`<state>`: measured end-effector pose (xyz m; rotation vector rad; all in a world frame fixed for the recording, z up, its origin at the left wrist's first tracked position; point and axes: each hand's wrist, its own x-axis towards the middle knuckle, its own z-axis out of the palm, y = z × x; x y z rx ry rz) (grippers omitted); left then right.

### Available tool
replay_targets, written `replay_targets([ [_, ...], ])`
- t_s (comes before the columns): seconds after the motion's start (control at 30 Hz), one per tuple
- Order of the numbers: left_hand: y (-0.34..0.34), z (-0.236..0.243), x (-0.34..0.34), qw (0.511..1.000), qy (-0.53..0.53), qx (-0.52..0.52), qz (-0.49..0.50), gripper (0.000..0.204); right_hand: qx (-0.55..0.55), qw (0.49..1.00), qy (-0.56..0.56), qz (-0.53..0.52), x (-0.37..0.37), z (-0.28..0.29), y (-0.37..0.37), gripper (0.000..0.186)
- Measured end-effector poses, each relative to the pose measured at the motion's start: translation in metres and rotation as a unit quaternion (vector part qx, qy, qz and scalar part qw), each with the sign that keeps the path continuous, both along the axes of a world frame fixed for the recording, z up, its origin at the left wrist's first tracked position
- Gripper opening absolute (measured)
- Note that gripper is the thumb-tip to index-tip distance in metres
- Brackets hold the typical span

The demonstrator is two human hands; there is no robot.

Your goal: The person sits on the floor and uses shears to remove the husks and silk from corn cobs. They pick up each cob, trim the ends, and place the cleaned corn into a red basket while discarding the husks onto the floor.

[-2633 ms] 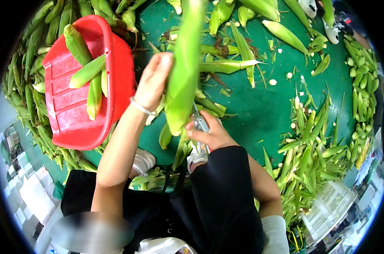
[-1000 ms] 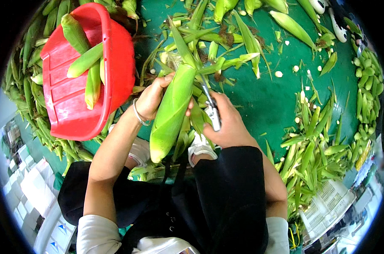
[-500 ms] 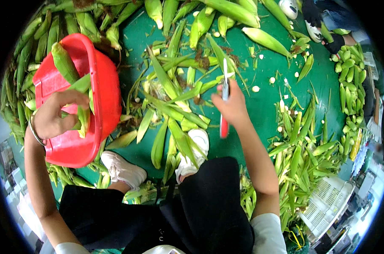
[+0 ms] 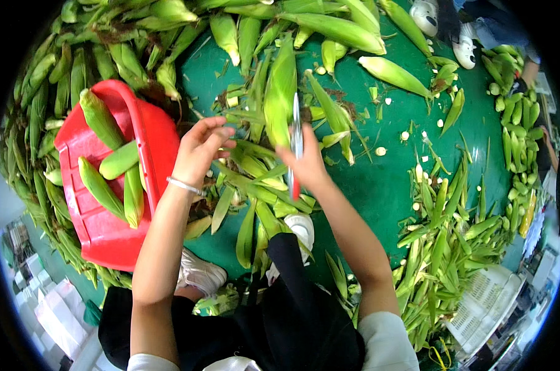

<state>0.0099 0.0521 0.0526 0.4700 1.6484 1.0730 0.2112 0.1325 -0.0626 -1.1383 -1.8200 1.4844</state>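
Note:
My right hand is closed around a knife with a red handle, its blade pointing away from me. An ear of corn in green husk stands lengthwise beside the blade, its lower end at my right thumb; whether the thumb pinches it, I cannot tell. To the left, my left hand hovers over loose husks, fingers apart and slightly curled, holding nothing. Beyond my left wrist a tilted red basin contains several ears of corn.
Unpeeled corn is heaped along the left and far sides. Stripped husks pile up on the right by a white crate. Cut stubs dot the green floor. A co-worker's shoes are at the far right.
My left hand has left the basin, letting go of the corn there, and moved right. The right hand with the knife shifted left, and an ear of corn now appears beside the blade.

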Motion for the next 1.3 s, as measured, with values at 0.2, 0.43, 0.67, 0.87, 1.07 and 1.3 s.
replay_targets([
  [0.2, 0.002, -0.036, 0.010, 0.980, -0.192, -0.037, 0.024, 0.058, 0.157, 0.962, -0.126, 0.185, 0.098, 0.057, -0.073, 0.051],
  [0.43, -0.053, -0.007, 0.027, 0.906, -0.126, 0.241, 0.324, 0.041, -0.150, 0.988, -0.035, -0.003, 0.102, 0.094, -0.054, 0.050],
  [0.67, -0.099, 0.007, 0.053, 0.878, -0.047, 0.300, 0.371, 0.048, -0.416, 0.896, 0.129, 0.084, 0.040, 0.090, -0.083, 0.054],
  [0.87, -0.122, 0.013, 0.062, 0.883, -0.065, 0.289, 0.364, 0.052, -0.482, 0.865, 0.137, 0.031, 0.039, 0.095, -0.103, 0.038],
  [1.07, -0.120, 0.014, 0.034, 0.837, -0.247, 0.345, 0.346, 0.045, -0.517, 0.824, 0.226, -0.056, 0.053, 0.094, -0.098, 0.036],
  [1.3, -0.099, 0.014, 0.017, 0.867, -0.166, 0.272, 0.383, 0.042, -0.269, 0.959, 0.051, 0.076, 0.072, 0.088, -0.103, 0.048],
])
